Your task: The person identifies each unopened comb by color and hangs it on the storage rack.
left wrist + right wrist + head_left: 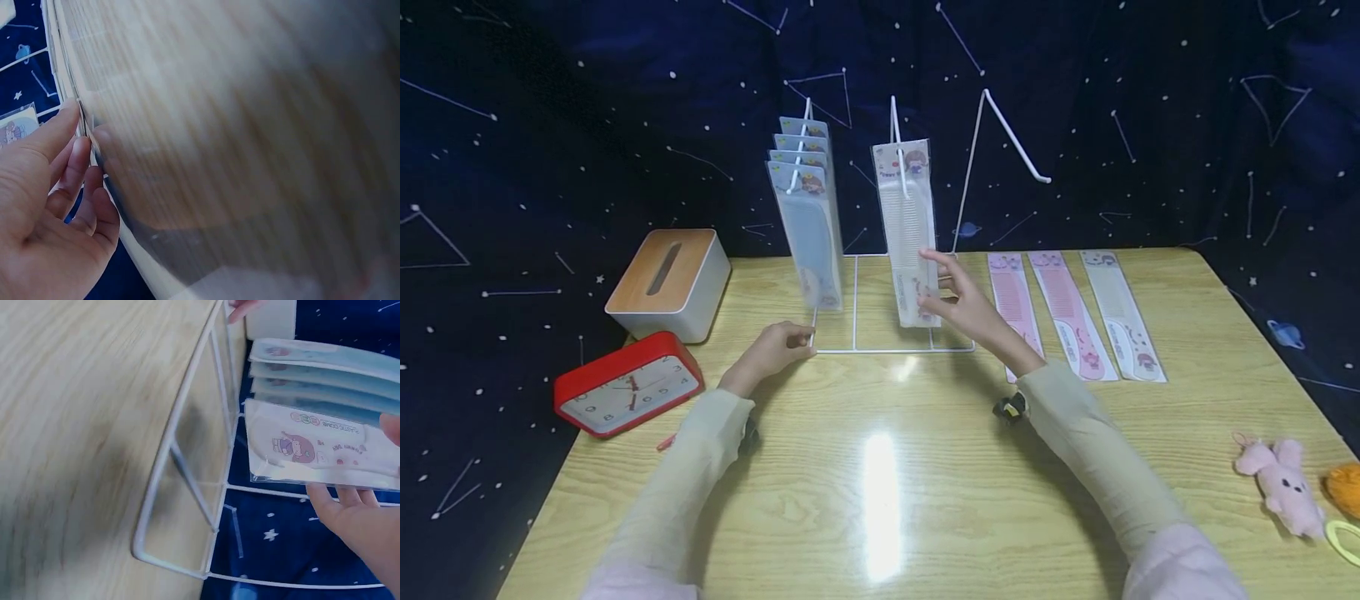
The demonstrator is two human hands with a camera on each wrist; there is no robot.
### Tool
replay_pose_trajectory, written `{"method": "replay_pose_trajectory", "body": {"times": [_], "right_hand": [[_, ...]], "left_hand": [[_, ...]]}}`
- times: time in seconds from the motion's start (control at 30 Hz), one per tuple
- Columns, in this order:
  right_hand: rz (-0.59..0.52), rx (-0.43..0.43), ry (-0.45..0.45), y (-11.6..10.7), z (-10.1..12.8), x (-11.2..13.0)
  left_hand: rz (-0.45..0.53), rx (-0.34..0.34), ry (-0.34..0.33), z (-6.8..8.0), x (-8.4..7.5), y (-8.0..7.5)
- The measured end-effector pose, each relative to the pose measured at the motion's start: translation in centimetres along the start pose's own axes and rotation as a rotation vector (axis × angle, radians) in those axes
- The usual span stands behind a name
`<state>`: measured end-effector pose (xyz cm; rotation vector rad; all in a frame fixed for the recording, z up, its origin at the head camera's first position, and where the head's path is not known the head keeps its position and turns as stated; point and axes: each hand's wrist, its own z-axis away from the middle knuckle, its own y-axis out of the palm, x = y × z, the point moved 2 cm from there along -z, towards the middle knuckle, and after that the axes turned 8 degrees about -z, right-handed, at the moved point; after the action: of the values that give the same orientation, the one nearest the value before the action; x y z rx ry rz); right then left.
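Fingers of the right hand are spread and loosely bent around the bottom of a white comb pack. The pack is touched by the fingertips at its lower right edge, but a firm pinch cannot be told. This pack is hung on the middle hook of a white wire rack, which is stood at 12 o'clock from the person, near the middle of the wooden table. In the right wrist view the same pack is seen lying on the fingers.

The left hand is curled at the rack's front left corner, at 9 o'clock from the right hand. In the left wrist view the thin wire is pinched between the thumb and fingertips.

Four blue comb packs are hung on the left hook. Three more packs, two pink and one white, are laid flat at 3 o'clock from the rack. A tissue box and a red clock are placed at 9 o'clock. A pink plush toy is placed at 4 o'clock, well apart.
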<state>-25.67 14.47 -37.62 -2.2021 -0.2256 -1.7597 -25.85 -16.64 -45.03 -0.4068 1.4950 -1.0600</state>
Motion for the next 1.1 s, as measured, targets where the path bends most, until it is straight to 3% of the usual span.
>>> {"method": "replay_pose_trajectory", "body": {"times": [0.3, 0.6, 0.77, 0.97, 1.1], "right_hand": [[0.049, 0.022, 0.119, -0.4, -0.4, -2.2], [0.127, -0.043, 0.119, -2.5, 0.8, -2.1], [0.220, -0.147, 0.118, -5.6, 2.1, -1.9], [0.382, -0.311, 0.102, -11.3, 4.6, -2.0], [0.459, -0.409, 0.174, -15.2, 6.8, -2.7]], "left_hand": [[0.010, 0.001, 0.006, 0.0, 0.0, 0.3], [-0.003, -0.010, 0.017, 0.1, -0.1, 0.2], [-0.005, 0.003, 0.015, 0.2, -0.2, 0.2], [-0.005, 0.008, -0.001, 0.1, 0.0, 0.2], [-0.012, 0.002, 0.004, -0.1, 0.1, 0.0]]}}
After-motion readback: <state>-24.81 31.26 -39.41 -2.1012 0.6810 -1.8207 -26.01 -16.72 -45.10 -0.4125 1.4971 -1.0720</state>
